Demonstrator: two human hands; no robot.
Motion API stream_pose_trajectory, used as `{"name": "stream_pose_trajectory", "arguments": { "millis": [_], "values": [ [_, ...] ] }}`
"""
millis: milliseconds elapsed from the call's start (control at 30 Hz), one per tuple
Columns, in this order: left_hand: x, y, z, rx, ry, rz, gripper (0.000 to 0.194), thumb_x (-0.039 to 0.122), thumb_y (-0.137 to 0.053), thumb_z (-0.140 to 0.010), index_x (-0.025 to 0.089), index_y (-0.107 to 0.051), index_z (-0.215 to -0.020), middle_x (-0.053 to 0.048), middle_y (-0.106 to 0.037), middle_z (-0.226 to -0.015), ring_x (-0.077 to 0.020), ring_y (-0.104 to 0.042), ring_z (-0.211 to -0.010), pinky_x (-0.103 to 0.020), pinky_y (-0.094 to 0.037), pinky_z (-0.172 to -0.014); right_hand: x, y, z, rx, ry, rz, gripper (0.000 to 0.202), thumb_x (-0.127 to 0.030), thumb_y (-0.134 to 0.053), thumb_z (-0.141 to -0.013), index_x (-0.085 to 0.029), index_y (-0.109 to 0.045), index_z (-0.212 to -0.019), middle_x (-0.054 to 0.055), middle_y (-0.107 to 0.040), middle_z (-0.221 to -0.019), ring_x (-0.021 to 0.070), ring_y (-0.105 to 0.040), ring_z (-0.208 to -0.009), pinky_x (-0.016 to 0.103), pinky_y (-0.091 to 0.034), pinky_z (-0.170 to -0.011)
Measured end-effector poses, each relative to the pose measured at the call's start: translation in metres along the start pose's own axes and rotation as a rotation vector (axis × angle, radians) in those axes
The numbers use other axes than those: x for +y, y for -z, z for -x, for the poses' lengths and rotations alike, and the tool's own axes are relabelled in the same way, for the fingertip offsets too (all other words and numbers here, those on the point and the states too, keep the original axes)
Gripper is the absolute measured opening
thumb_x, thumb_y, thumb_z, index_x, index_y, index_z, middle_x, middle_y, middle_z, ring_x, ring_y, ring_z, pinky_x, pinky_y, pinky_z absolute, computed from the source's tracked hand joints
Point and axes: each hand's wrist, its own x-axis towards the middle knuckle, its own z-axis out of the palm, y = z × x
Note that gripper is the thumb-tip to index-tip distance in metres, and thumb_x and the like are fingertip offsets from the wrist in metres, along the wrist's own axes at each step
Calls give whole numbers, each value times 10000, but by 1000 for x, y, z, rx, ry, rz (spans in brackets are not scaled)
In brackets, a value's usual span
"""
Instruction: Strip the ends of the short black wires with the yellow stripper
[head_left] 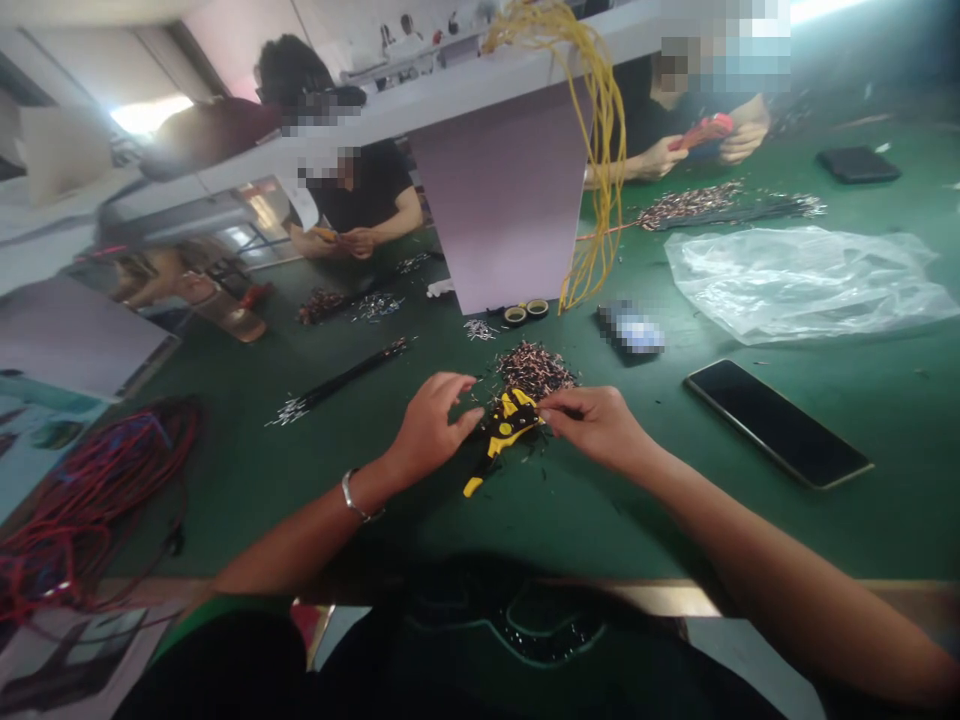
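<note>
Wire strippers [516,425], yellow and black: one, lying aslant on the green tabletop [600,540] between the hands, handle end toward the wearer, against the near edge of the heap; apparently so placed to be within short reach of both hands.

Left hand [429,432]: raised beside the tool, thumb and forefinger parted in a loose curve, nothing seen in them.

Right hand [604,425]: thumb and forefinger pinched together at the tool's right side, probably for fine control; whether they grip a small piece or the tool's edge, cannot tell.

Heap of short wire pieces [536,368], copper and black: just beyond the strippers, likely gathered there for easy picking.

Bundle of black wires [341,380]: left of the heap, strands laid lengthwise, presumably to keep them aligned.

Tape rolls [515,316]: two, flat beyond the heap.

Smartphone [780,422]: right, well apart from the strippers, seemingly out of the hands' way.
</note>
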Motion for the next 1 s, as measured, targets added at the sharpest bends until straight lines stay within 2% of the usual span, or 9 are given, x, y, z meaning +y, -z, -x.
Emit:
{"name": "stream_pose_trajectory", "arguments": {
  "millis": [67, 133, 233, 400, 600, 767, 900, 967, 1000],
  "values": [
    [1, 9, -9, -10, -165, -3, 300, 308, -519, -941, 175, -579, -1203, -122, -645, -1156, -227, -596, -1032, -389, -507, -902, 0, -1, 0, 2, 18, 22, 252, -302, -560, -828, -175, -771, -776, 12, -673, -599, 134, -580, -540, 279, -446, -580],
    [5, 12, -17, -81, -293, -62, 273, 301, -497, -958, 177, -599, -1179, -109, -670, -1118, -229, -596, -1019, -389, -497, -899, 1, -2, 0, 0, 37, 34, 254, -292, -555, -833, -174, -772, -778, 18, -689, -617, 132, -590, -544, 274, -453, -581],
    [9, 8, -24, -174, -345, -173, 232, 278, -457, -973, 183, -655, -1048, -79, -699, -972, -207, -603, -910, -348, -491, -806, 2, -3, 0, 1, 61, 48, 255, -281, -549, -840, -176, -776, -787, 29, -720, -657, 140, -619, -566, 273, -469, -589],
    [14, 4, -28, -214, -326, -362, 287, 239, -411, -957, 169, -668, -849, -72, -679, -804, -192, -566, -777, -307, -424, -647, 6, -2, 1, 25, 109, 67, 253, -257, -544, -851, -177, -778, -800, 60, -770, -757, 173, -694, -661, 289, -514, -651],
    [20, 3, -32, -223, -291, -498, 237, 225, -446, -880, 156, -647, -777, -75, -660, -744, -192, -543, -697, -301, -323, -548, 8, -1, 2, 40, 159, 134, 241, -246, -544, -863, -209, -773, -799, 42, -780, -769, 177, -714, -684, 287, -524, -666],
    [21, -4, -41, -218, -224, -540, 216, 221, -458, -834, 154, -653, -769, -82, -668, -735, -190, -552, -660, -301, -307, -531, 10, -7, 3, 32, 172, 204, 263, -239, -519, -860, -210, -763, -765, 49, -756, -720, 182, -702, -667, 292, -509, -654],
    [3, 0, -54, -206, -102, -547, 212, 232, -486, -779, 145, -678, -761, -111, -693, -772, -215, -587, -677, -311, -343, -539, 11, -2, 1, 73, 119, 181, 261, -257, -522, -849, -210, -740, -713, 33, -741, -694, 167, -679, -642, 284, -498, -655],
    [-12, 6, -62, -231, 29, -436, 218, 208, -482, -757, 158, -694, -741, -91, -712, -772, -205, -605, -673, -310, -383, -566, 10, 1, -2, 119, 86, 147, 242, -265, -537, -839, -209, -737, -716, 23, -744, -697, 162, -673, -646, 278, -492, -654],
    [-19, 8, -66, -255, 35, -325, 246, 198, -465, -769, 174, -710, -768, -68, -726, -789, -193, -623, -701, -305, -414, -607, 9, 2, -3, 139, 68, 136, 234, -265, -544, -833, -208, -736, -712, 18, -741, -688, 160, -665, -639, 275, -485, -643]
  ]
}}
